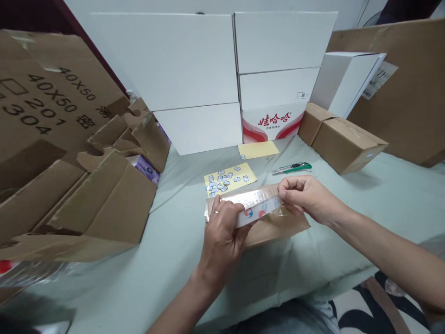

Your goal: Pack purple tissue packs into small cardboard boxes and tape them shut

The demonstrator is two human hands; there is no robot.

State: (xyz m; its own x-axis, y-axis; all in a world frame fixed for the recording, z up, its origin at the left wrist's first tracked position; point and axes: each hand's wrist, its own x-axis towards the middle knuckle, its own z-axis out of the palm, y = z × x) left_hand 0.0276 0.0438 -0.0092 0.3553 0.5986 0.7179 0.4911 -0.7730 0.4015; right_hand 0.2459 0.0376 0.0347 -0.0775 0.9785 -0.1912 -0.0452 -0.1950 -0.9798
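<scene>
The strip (pixel 260 212) is stretched over the box (pixel 269 230), mid-table, its right end pinched in the right hand (pixel 306 195), its left gripped by the left hand's (pixel 224 222) curled fingers. Strip handling is seemingly in hand; steady, even tension is called for next.

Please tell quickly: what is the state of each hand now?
Left hand: closed, holding one end of the printed strip.
Right hand: closed, pinching the strip's other end.
</scene>
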